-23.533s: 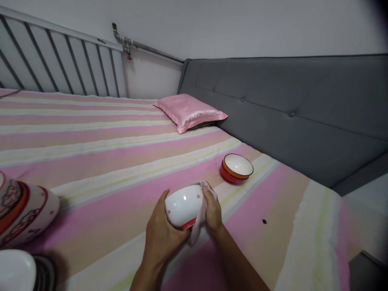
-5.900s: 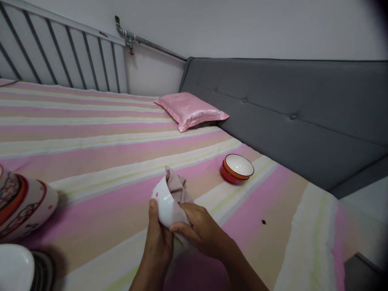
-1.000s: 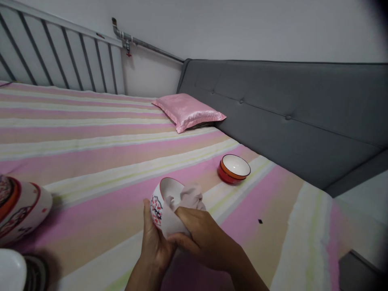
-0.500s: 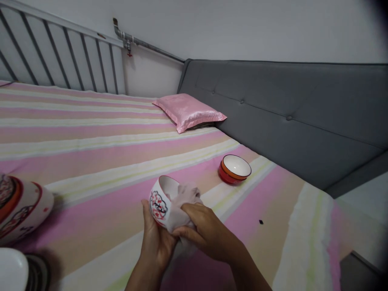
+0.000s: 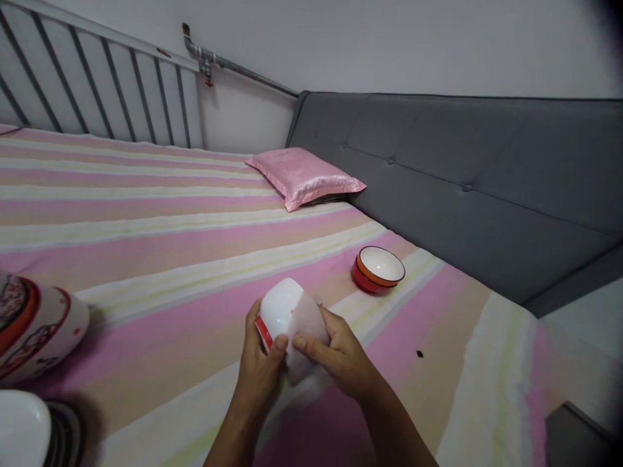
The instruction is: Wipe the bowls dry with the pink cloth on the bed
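Observation:
A small white bowl (image 5: 278,310) with a red foot ring is held above the striped bed sheet (image 5: 160,259). My left hand (image 5: 260,370) grips it from below and the left, thumb on its side. My right hand (image 5: 335,360) presses a pale pink cloth (image 5: 306,331) against the bowl's outer wall, fingers closed on the cloth. The bowl is turned so its outside and base face me; its inside is hidden.
A red-and-orange bowl (image 5: 378,269) with a white inside sits on the sheet to the right. A pink pillow (image 5: 304,176) lies by the grey padded headboard (image 5: 462,181). Patterned white crockery (image 5: 34,331) lies at the left edge, another white dish (image 5: 22,431) at the bottom left.
The bowl has been turned over: before, its opening showed with the cloth inside; now its plain outside and red foot face me and the cloth lies on its outer wall.

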Action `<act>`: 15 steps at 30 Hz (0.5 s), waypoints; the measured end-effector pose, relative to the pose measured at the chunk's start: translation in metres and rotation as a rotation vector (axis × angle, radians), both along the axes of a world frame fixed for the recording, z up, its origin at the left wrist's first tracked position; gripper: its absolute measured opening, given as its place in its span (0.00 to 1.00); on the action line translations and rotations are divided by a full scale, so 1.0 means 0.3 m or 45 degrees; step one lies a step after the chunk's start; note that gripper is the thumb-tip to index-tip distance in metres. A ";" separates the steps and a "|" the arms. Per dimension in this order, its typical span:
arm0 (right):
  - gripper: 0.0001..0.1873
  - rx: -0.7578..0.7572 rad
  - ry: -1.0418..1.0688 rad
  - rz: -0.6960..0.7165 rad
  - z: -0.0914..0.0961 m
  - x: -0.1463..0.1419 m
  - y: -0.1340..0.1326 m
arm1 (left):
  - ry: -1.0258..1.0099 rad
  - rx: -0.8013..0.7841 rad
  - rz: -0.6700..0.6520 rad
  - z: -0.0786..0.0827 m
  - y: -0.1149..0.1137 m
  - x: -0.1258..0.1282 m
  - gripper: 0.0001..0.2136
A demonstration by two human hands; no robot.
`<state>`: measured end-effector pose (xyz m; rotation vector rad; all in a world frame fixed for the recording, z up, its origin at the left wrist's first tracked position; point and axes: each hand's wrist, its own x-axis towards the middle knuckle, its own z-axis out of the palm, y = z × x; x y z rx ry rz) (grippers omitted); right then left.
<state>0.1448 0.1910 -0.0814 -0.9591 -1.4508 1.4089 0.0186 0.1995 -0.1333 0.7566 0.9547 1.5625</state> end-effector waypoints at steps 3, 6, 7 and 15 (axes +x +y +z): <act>0.14 0.060 -0.051 -0.046 -0.002 0.003 -0.001 | 0.111 0.003 -0.062 0.007 -0.005 0.008 0.28; 0.11 0.219 -0.336 -0.141 0.007 0.017 -0.004 | 0.107 -0.012 -0.130 0.009 -0.002 0.004 0.25; 0.11 0.281 -0.458 -0.177 0.012 0.022 -0.005 | 0.118 -0.010 -0.115 0.008 0.001 0.000 0.25; 0.11 0.345 -1.395 -0.459 0.030 0.033 -0.017 | 0.336 0.029 0.282 0.002 0.019 -0.029 0.18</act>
